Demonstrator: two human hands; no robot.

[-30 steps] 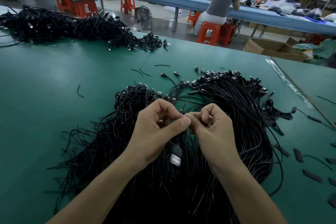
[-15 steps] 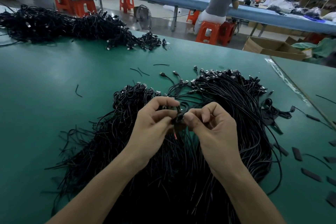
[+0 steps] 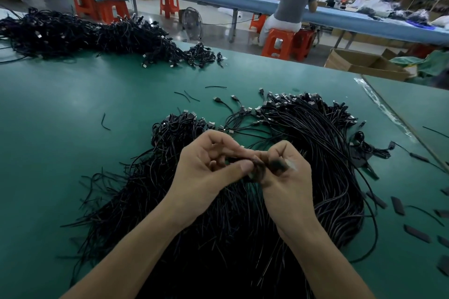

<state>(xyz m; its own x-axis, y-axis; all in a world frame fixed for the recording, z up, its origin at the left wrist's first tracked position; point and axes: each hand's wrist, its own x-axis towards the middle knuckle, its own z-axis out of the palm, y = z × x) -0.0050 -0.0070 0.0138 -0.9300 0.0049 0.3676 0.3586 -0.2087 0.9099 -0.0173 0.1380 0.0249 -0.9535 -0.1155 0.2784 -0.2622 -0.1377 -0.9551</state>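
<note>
The black cable end (image 3: 258, 169) (blurred) lies pinched between the curled fingers of left hand (image 3: 206, 173) and right hand (image 3: 289, 185), above the desk's (image 3: 73, 133) cable heap (image 3: 328, 153).

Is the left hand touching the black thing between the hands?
Touching. Head view: the left hand pinches the black thing between thumb and fingers.

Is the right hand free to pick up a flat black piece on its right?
Probably not yet: the right hand and left hand both pinch a black part; the flat piece lies uncovered on the table.
</note>
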